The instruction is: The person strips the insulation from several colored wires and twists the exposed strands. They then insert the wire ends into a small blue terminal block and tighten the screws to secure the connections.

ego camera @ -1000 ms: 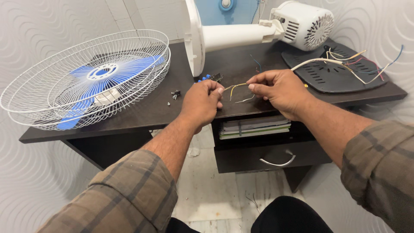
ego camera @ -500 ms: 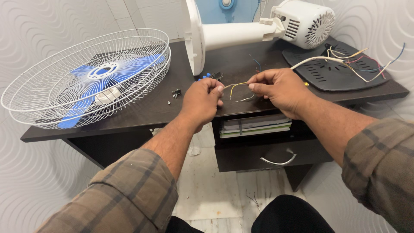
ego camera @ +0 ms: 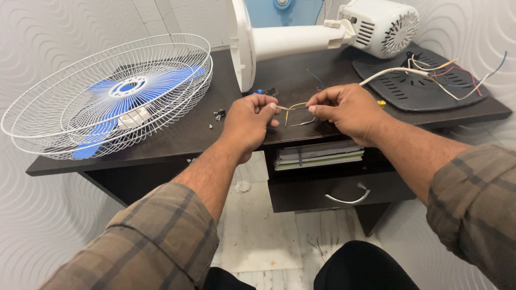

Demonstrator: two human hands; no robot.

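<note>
Wires: thin yellow and pale wires (ego camera: 294, 109) stretched between the two hands, above the front edge of the desk, near its middle.
Desk: dark wooden desk (ego camera: 177, 140) with a drawer and a stack of papers below its top.
Fan guard: white wire fan guard (ego camera: 64, 115) lying flat at the left end of the desk, blue blades (ego camera: 115, 96) resting inside it.
Fan body: white motor housing (ego camera: 384, 27) and stand tube (ego camera: 295, 40) laid on their side at the back, round base (ego camera: 243, 43) on edge.
Back cover: dark slotted cover (ego camera: 414, 88) at the right, with a white cable (ego camera: 387, 72) and loose coloured leads over it.
Left hand: left hand (ego camera: 248, 121) clenched, thumb and forefinger pinching the left ends of the wires.
Right hand: right hand (ego camera: 346, 110) pinching the right ends in its fingertips.
Key relation: the wires' long axis runs left to right, straight from one pinch to the other; both hands are equally close, each on an end.
Small parts: screws (ego camera: 219, 114) lie just left of the left hand.
</note>
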